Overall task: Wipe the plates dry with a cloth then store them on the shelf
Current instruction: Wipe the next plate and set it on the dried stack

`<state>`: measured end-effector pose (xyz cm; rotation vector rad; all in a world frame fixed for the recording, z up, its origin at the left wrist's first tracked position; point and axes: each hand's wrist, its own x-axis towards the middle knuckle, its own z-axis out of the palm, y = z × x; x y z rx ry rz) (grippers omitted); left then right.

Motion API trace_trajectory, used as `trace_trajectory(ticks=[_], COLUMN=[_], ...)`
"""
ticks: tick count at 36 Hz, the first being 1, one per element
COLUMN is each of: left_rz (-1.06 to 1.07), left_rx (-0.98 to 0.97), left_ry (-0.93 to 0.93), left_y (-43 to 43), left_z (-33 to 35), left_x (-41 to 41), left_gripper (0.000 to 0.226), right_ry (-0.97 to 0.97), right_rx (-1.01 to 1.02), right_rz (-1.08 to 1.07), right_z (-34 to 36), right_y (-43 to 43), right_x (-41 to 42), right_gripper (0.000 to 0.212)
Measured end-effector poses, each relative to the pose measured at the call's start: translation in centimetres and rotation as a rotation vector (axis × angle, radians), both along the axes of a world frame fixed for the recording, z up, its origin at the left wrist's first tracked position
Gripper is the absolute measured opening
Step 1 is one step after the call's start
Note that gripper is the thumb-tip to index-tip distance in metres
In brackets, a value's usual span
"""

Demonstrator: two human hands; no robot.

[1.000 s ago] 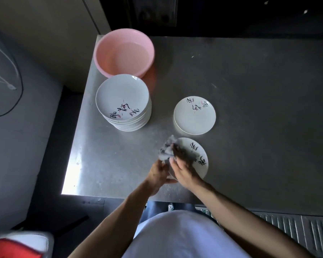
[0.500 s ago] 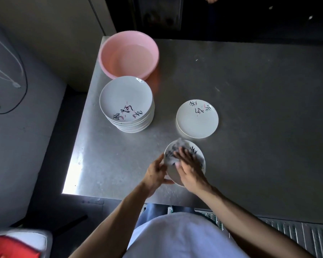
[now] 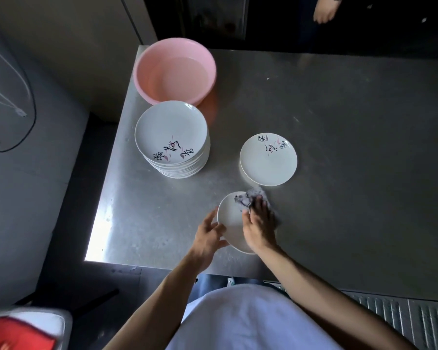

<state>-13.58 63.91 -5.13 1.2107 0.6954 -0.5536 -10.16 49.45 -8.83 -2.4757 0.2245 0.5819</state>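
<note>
Plate in work: small white round ceramic plate [image 3: 232, 219], lying flat near the front edge of the table, between the two hands.
Cloth: crumpled grey-violet wiping cloth [image 3: 245, 199], bunched on the plate's far right part and spilling past its rim.
Left hand: the left hand [image 3: 208, 236] grasps the plate's near-left rim, thumb on top, steadying it.
Right hand: the right hand [image 3: 259, 223] bears down on the cloth, fingers bent over the bunch.
Handling: the plate looks light, stiff and breakable, its glaze probably slick if damp, so it is best taken at the rim. The cloth is soft and limp.
Low pile: white lettered plates [image 3: 268, 160] just beyond the cloth, probably already wiped.
Tall stack: matching white plates [image 3: 172, 140] to the left, apparently waiting.
Basin: round pink plastic basin [image 3: 175, 72] just behind the tall stack; whether they touch cannot be told.
Surface: dull brushed-steel table [image 3: 339, 147], smooth, so a plate may slide on it.
Room: dim, with another person's hand [image 3: 323, 13] at the top edge. No shelf is in view.
</note>
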Motion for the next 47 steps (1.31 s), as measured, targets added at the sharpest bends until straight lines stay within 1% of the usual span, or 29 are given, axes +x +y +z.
trace_trajectory(ticks=[1, 3, 5, 7, 8, 10, 12, 14, 16, 17, 19, 20, 22, 23, 25, 26, 27, 28, 30, 32, 34, 36, 38, 40, 42, 43, 44, 46, 47], left_rz=[-0.036, -0.087, -0.106, -0.117, -0.114, -0.095, -0.027, 0.063, 0.125, 0.134, 0.101, 0.068, 0.037, 0.04, 0.049, 0.044, 0.025, -0.012, -0.103, -0.135, -0.114, -0.093, -0.037, 0.045, 0.078, 0.073, 0.055, 0.009, -0.008], left_rx=[0.003, 0.013, 0.022, 0.037, 0.045, 0.026, -0.024, -0.038, -0.015, 0.014, 0.058, 0.059, 0.036, 0.032, 0.012, -0.006, -0.022, -0.039, -0.05, -0.022, 0.017, 0.009, -0.051, -0.074, -0.019, 0.019, 0.059, 0.079, 0.061], left_ry=[-0.012, -0.016, -0.016, -0.023, -0.026, -0.033, -0.028, 0.017, 0.044, 0.056, 0.061, 0.055, 0.047, 0.051, 0.061, 0.059, 0.049, 0.035, -0.003, -0.021, -0.011, -0.014, 0.004, 0.044, 0.04, 0.031, 0.029, 0.028, 0.028], left_y=[-0.1, -0.2, 0.0, 0.1, 0.2, 0.3, 0.1, -0.2, -0.6, -0.7, -0.7, -0.7, -0.5, -0.3, 0.0, 0.1, 0.2, 0.2, 0.1, 0.0, 0.0, 0.2, 0.2, 0.0, -0.3, -0.4, -0.3, -0.1, 0.1], left_z=[0.1, 0.4, 0.3, 0.1, 0.1, 0.1, 0.0, -0.2, -0.3, -0.5, -0.5, -0.5, -0.6, -0.6, -0.6, -0.5, -0.5, -0.4, -0.1, 0.1, -0.2, -0.6, -0.5, -0.3, -0.2, -0.4, -0.6, -0.6, -0.4], left_x=[0.1, 0.1, 0.1, 0.0, 0.0, -0.2, -0.5, -0.7, -0.6, -0.5, -0.2, -0.1, -0.3, -0.4, -0.5, -0.5, -0.4, -0.3, -0.1, -0.1, -0.1, -0.3, -0.6, -0.8, -0.6, -0.4, -0.3, -0.1, -0.2], left_gripper=[0.055, 0.055, 0.045, 0.034, 0.037, 0.05, 0.059, 0.054, 0.03, 0.02, 0.012, 0.016, 0.02, 0.021, 0.029, 0.037, 0.047, 0.055, 0.06, 0.05, 0.039, 0.042, 0.053, 0.056, 0.033, 0.017, 0.011, 0.013, 0.017], right_ry=[0.01, 0.005, -0.049, -0.106, -0.12, -0.138, -0.133, -0.019, 0.003, -0.048, -0.085, -0.06, -0.031, -0.031, -0.038, -0.02, 0.001, 0.018, 0.011, -0.008, -0.029, -0.036, -0.066, 0.001, 0.004, -0.013, -0.018, 0.038, 0.067], right_rx=[-0.004, 0.114, 0.253, 0.304, 0.307, 0.225, 0.076, 0.038, 0.165, 0.28, 0.463, 0.476, 0.414, 0.35, 0.172, 0.095, 0.05, 0.045, 0.167, 0.303, 0.33, 0.273, 0.141, 0.06, 0.161, 0.261, 0.361, 0.476, 0.479], right_rz=[-0.014, 0.018, 0.144, 0.302, 0.34, 0.288, 0.106, -0.06, -0.125, -0.125, -0.046, 0.029, 0.167, 0.185, 0.134, 0.077, 0.027, -0.004, 0.0, 0.115, 0.26, 0.278, 0.162, -0.016, -0.102, -0.097, -0.066, 0.053, 0.124], right_z=[0.0, 0.2, 0.6, 0.7, 0.5, 0.1, 0.3, 0.9, 1.4, 1.8, 2.0, 2.2, 1.5, 1.3, 0.7, 0.7, 0.6, 0.5, 0.8, 1.3, 1.2, 0.8, 0.5, 0.8, 0.9, 1.2, 1.5, 1.9, 1.9], right_y=[0.2, 0.9, 1.3, 0.9, 0.6, 0.0, 0.0, 0.3, 0.8, 1.0, 1.4, 1.4, 1.0, 0.7, 0.0, -0.3, -0.4, -0.4, 0.2, 0.5, 0.3, 0.0, -0.1, 0.2, 0.8, 1.1, 1.4, 1.6, 1.3], right_x=[-0.1, -0.6, -1.5, -2.3, -2.5, -2.2, -1.4, -0.6, -0.4, -0.5, -1.3, -1.7, -2.2, -2.2, -1.7, -1.5, -1.2, -1.1, -1.3, -2.0, -2.7, -2.6, -1.9, -1.0, -0.7, -0.9, -1.3, -2.3, -2.6], right_gripper=[0.064, 0.062, 0.065, 0.06, 0.059, 0.068, 0.077, 0.068, 0.062, 0.063, 0.059, 0.055, 0.051, 0.054, 0.073, 0.077, 0.073, 0.065, 0.055, 0.054, 0.053, 0.066, 0.081, 0.07, 0.057, 0.058, 0.061, 0.063, 0.059])
